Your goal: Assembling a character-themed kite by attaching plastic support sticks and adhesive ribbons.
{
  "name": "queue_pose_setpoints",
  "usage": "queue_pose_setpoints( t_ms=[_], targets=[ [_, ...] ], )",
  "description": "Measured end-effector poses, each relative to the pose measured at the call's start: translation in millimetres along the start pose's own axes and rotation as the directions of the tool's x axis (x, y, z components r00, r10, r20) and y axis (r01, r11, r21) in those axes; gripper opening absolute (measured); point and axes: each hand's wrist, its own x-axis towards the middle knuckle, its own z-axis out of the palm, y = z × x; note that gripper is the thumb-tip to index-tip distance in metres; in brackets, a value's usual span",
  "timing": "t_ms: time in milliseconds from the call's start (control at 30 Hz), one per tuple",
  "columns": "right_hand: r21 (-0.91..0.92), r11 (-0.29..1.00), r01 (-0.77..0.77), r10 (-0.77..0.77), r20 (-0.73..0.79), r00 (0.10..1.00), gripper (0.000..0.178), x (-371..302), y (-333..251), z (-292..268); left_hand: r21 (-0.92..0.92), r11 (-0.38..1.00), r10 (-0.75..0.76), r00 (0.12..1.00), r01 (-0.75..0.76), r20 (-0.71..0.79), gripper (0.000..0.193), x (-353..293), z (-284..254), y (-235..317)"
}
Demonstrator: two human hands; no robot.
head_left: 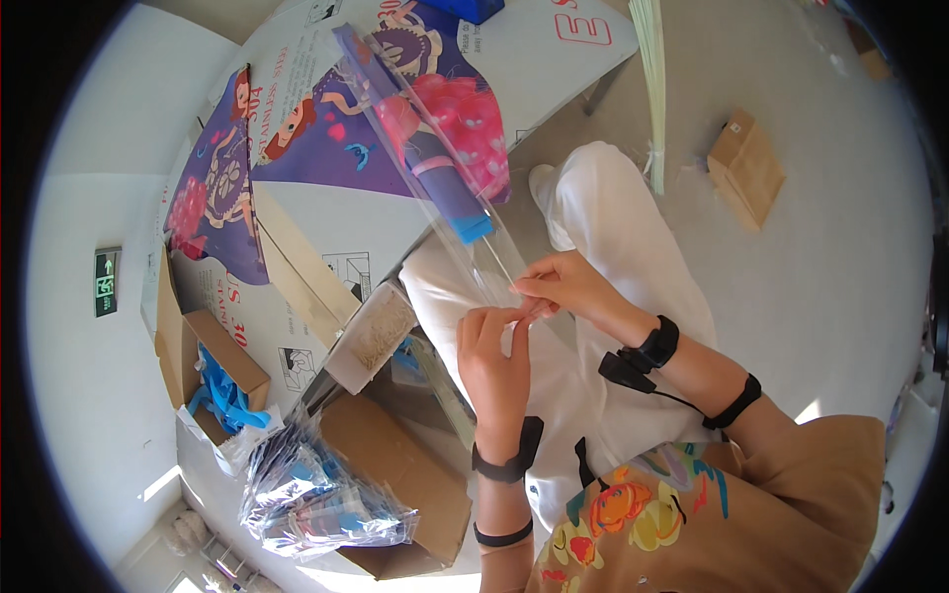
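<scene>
A long clear plastic sleeve (481,272) slants from the table down toward my lap. Inside it lies a rolled purple printed sheet (450,188) with a bright blue end (473,228) and a thin rod showing below. My left hand (491,361) is closed in a pinch on the sleeve's near end. Right beside it, my right hand (573,289) pinches the same end, fingertips almost touching the left ones. What exactly lies between the fingertips is too small to make out.
Purple printed sheets (316,138) cover part of the cardboard-topped table (341,217). A narrow white box (374,341) holds small pale pieces. Blue strips (225,390) fill a carton at left, above plastic-wrapped packages (331,494). Pale sticks (650,89) and a brown box (746,168) are at right.
</scene>
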Motion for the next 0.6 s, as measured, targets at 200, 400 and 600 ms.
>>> queue_pose_setpoints(
  t_ms=[200,400,600],
  targets=[
    [-0.289,0.956,0.055,-0.080,-0.074,0.994,0.020,-5,-9,5,0.027,0.988,0.146,0.985,-0.149,0.089,0.015,6,15,-7],
    [-0.378,0.910,0.172,-0.212,-0.068,0.975,0.021,-9,-9,11,0.111,0.976,0.179,0.982,-0.185,0.058,0.018,6,16,-5],
    [-0.510,0.824,0.247,-0.305,-0.030,0.952,0.024,-14,-14,14,0.025,0.994,0.103,0.992,-0.105,0.066,0.018,8,11,-6]
  ],
)
